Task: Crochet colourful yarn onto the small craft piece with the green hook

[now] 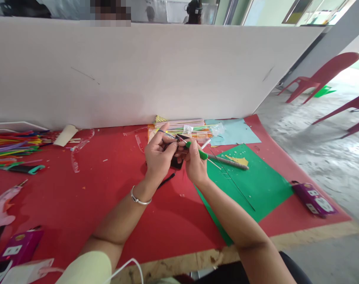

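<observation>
My right hand (196, 163) is closed around the green handle of a crochet hook (202, 154), its thin metal shaft pointing toward my left fingers. My left hand (159, 153) pinches a small piece of dark yarn (177, 138), with a strand running over the raised index finger. Both hands are close together above the table, and the hook's tip meets the yarn between them. Fingers hide most of the small piece. Beneath the hands, a black flat object (176, 163) is partly covered.
A green sheet (256, 185) and a light blue sheet (238, 132) lie on the red table cover (108, 221). A grey rod (228, 161) rests on the green sheet. Colourful pipe cleaners (16, 144), scissors (25, 169) and a pink glue gun (4, 205) are left. A white partition (132, 71) stands behind.
</observation>
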`<action>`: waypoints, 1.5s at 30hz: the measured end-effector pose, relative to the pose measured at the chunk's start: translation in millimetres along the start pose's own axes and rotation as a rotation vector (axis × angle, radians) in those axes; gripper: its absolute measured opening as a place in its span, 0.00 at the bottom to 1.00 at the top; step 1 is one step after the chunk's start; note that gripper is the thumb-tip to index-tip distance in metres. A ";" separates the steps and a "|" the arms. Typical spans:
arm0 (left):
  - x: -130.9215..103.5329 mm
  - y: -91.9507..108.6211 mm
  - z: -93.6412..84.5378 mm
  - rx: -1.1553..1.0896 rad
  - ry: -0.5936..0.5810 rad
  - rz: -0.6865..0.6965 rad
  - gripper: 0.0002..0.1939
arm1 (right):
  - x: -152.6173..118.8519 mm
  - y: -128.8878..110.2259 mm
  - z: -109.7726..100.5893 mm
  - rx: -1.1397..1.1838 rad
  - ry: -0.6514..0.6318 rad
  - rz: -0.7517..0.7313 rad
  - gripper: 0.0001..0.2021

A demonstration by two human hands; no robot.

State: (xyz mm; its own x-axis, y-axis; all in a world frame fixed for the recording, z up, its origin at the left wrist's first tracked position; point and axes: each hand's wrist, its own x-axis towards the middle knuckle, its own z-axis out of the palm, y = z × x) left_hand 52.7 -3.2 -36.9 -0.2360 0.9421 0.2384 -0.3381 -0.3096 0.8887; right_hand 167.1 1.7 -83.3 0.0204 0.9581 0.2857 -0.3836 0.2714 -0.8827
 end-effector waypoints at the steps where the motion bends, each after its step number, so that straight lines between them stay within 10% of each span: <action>1: 1.0 0.5 -0.6 -0.011 -0.022 -0.035 0.33 | 1.3 -0.2 -1.0 0.005 -0.007 0.011 0.26; 5: 6.8 2.6 -5.0 -0.007 -0.059 -0.116 0.33 | 6.0 -2.6 -3.6 -0.019 -0.031 0.055 0.26; 11: -1.6 -1.8 -8.2 0.302 0.007 0.170 0.31 | 7.8 -13.0 9.8 0.205 0.209 0.249 0.24; 20: -5.2 5.8 1.2 -0.022 0.005 -0.021 0.35 | -2.1 -35.0 17.6 0.638 -0.001 0.597 0.20; 28: 12.7 19.2 -7.8 -0.228 -0.068 -0.237 0.40 | 4.1 -25.6 13.9 0.515 -0.047 0.524 0.23; 45: 16.9 17.0 -12.8 -0.209 -0.131 -0.234 0.25 | 6.4 -26.2 13.2 0.416 -0.040 0.441 0.25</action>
State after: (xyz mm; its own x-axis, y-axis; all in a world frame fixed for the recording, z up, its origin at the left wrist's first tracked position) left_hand 31.4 5.8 -22.8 -0.0155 0.9951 0.0978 -0.5516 -0.0901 0.8292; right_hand 165.1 -0.5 -53.4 -0.2546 0.9656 -0.0532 -0.6764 -0.2172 -0.7038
